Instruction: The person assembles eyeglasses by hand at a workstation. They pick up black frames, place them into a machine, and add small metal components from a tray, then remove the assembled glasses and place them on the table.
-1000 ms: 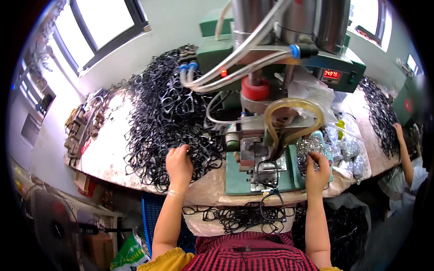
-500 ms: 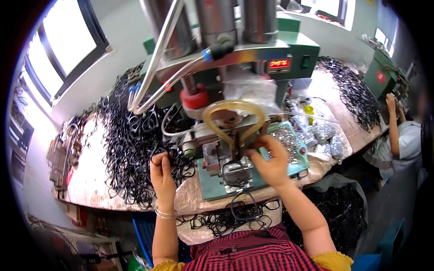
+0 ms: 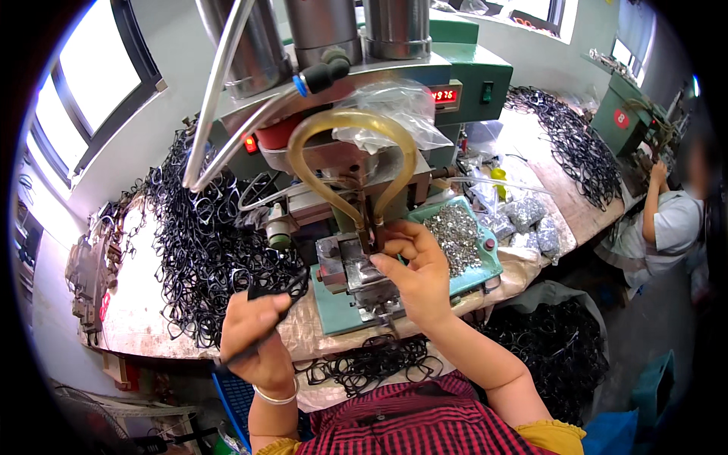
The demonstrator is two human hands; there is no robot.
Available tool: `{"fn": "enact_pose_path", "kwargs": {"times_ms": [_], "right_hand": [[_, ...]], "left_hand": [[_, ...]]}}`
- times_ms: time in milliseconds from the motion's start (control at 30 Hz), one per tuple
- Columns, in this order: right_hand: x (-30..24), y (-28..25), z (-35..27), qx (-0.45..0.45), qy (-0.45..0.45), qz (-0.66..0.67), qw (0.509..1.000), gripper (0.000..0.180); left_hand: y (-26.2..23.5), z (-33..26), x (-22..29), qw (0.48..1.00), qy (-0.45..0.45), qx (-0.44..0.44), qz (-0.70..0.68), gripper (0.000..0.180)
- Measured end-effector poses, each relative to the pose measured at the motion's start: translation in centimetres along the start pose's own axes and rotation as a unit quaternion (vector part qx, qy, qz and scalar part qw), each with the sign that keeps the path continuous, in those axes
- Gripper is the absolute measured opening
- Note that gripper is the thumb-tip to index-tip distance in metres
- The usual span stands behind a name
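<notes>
My left hand (image 3: 258,337) is closed round a black eyeglass frame (image 3: 292,287), blurred by motion, left of the press's metal fixture (image 3: 364,277). At the fixture, my right hand (image 3: 415,274) has its fingers curled, thumb and forefinger close together beside the brass tubes (image 3: 371,231). What those fingers pinch, if anything, is too small to make out. A looped amber hose (image 3: 409,155) rises from the tubes. The fixture stands on a green base plate (image 3: 331,311). Right of it, a green tray (image 3: 485,274) holds small metal parts (image 3: 455,239).
A large heap of black eyeglass frames (image 3: 205,258) covers the table's left side. More frames (image 3: 371,364) lie at the front edge, and a sack (image 3: 550,341) of them stands below right. Bagged parts (image 3: 525,214) lie behind the tray. Another person (image 3: 667,212) works at far right.
My left hand has moved lower and now grips an eyeglass frame. The frame seen hanging at the fixture's front is gone from there. My right hand stays by the tubes. The view has shifted.
</notes>
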State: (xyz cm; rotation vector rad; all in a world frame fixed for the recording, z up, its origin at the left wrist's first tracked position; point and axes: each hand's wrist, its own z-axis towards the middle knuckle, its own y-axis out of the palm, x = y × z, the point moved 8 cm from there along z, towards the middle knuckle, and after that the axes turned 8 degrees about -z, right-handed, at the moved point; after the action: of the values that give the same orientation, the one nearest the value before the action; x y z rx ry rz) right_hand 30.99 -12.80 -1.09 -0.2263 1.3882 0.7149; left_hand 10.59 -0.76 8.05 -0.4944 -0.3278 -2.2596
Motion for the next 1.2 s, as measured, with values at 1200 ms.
{"fn": "enact_pose_path", "kwargs": {"times_ms": [1200], "right_hand": [[2.2, -8.7, 3.7, 0.116, -0.130, -0.359, 0.917, 0.016]], "left_hand": [[-12.0, -6.7, -10.7, 0.722, -0.151, -0.308, 0.601, 0.024]]}}
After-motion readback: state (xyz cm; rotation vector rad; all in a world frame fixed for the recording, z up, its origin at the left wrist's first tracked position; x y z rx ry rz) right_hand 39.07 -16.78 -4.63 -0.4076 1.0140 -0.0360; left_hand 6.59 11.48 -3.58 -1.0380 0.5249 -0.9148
